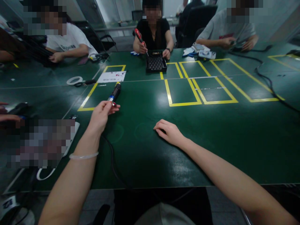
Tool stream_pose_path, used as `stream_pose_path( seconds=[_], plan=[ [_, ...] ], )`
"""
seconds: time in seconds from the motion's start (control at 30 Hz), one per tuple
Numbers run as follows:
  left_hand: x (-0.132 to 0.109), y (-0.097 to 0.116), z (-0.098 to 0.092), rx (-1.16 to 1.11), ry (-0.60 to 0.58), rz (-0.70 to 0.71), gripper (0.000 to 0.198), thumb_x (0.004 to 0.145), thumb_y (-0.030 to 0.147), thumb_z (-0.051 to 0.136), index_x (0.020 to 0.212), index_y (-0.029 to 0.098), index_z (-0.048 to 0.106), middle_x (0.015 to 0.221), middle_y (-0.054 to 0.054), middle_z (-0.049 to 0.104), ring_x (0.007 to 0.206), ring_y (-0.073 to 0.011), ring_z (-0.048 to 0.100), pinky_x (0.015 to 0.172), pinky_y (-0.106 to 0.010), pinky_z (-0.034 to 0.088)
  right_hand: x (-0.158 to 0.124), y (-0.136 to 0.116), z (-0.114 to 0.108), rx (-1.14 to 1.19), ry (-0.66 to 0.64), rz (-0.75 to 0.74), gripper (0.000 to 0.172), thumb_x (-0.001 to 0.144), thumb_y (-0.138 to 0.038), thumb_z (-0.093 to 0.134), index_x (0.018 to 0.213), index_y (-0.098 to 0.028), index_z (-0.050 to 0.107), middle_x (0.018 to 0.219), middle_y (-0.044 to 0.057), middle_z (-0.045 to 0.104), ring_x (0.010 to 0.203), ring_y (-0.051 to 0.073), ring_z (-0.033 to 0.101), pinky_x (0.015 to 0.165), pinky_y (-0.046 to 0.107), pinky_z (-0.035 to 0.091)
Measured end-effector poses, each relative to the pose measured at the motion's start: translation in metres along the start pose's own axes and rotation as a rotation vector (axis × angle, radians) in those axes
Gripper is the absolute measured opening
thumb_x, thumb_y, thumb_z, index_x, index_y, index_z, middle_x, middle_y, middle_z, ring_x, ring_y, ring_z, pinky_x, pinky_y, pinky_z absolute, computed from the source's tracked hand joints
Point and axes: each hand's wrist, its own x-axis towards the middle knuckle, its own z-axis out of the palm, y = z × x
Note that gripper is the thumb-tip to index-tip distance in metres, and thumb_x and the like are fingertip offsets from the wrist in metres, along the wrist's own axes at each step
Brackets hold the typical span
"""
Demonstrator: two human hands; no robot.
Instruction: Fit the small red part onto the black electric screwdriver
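Note:
My left hand (103, 114) is over the table at centre left, thumb and fingers pinched on a small red and silver piece (113, 104), too small to name. Just beyond the fingers is a dark cylindrical tool (115, 91) with a blue band; whether the hand touches it I cannot tell. A black cable (112, 156) runs from beneath my left wrist to the table's near edge. My right hand (170, 132) rests on the green tabletop (145, 162), its fingers loosely bent and holding nothing.
Yellow tape (185, 103) marks rectangles on the table. A white sheet (111, 77), a white tape roll (74, 81) and black-handled scissors (90, 82) lie beyond my left hand. Across, a person holds a red screwdriver (138, 35) over a black tray (156, 69). Other people sit either side.

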Motion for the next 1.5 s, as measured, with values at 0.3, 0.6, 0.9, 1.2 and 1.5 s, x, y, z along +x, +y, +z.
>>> stream_pose_path(
  seconds=[0.3, 0.6, 0.9, 1.2, 1.5],
  plan=[
    [-0.066, 0.051, 0.059, -0.400, -0.633, -0.199, 0.043, 0.085, 0.040, 0.068, 0.120, 0.015, 0.067, 0.100, -0.008, 0.069, 0.087, -0.0155, 0.064, 0.077, -0.027, 0.052, 0.000, 0.005, 0.001, 0.634, -0.005, 0.293, 0.017, 0.091, -0.029, 0.060, 0.098, -0.016, 0.067, 0.083, 0.004, 0.070, 0.070, 0.013, 0.064, 0.069, 0.027, 0.051],
    [-0.078, 0.047, 0.072, 0.068, -0.634, 0.291, 0.022, 0.086, 0.035, 0.069, 0.100, 0.018, 0.073, 0.092, -0.003, 0.069, 0.082, -0.0146, 0.063, 0.079, -0.028, 0.048, 0.002, 0.003, 0.008, 0.885, -0.005, 0.373, 0.030, 0.082, -0.041, 0.072, 0.097, -0.017, 0.062, 0.082, 0.002, 0.068, 0.069, 0.012, 0.064, 0.065, 0.026, 0.052],
    [-0.087, 0.051, 0.077, 0.156, -0.576, 0.527, 0.013, 0.089, 0.024, 0.066, 0.099, 0.017, 0.063, 0.092, -0.002, 0.062, 0.084, -0.0134, 0.060, 0.077, -0.026, 0.047, 0.000, -0.004, 0.008, 0.783, -0.051, 0.303, 0.022, 0.081, -0.029, 0.073, 0.094, -0.018, 0.058, 0.082, 0.000, 0.065, 0.068, 0.010, 0.059, 0.059, 0.021, 0.044],
    [-0.084, 0.049, 0.073, 0.172, -0.624, 0.514, 0.016, 0.095, 0.032, 0.056, 0.101, 0.020, 0.064, 0.098, -0.006, 0.064, 0.093, -0.0180, 0.061, 0.085, -0.031, 0.048, 0.000, -0.003, 0.007, 0.732, -0.001, 0.242, 0.020, 0.083, -0.028, 0.070, 0.096, -0.019, 0.058, 0.085, 0.000, 0.063, 0.070, 0.010, 0.059, 0.064, 0.024, 0.048],
    [-0.084, 0.050, 0.071, 0.181, -0.654, 0.498, 0.023, 0.096, 0.038, 0.055, 0.104, 0.020, 0.067, 0.098, -0.005, 0.065, 0.092, -0.0173, 0.062, 0.084, -0.029, 0.046, -0.001, -0.004, 0.004, 0.771, -0.051, 0.258, 0.019, 0.084, -0.031, 0.070, 0.091, -0.018, 0.058, 0.076, -0.002, 0.060, 0.064, 0.010, 0.056, 0.062, 0.024, 0.045]
  ],
)
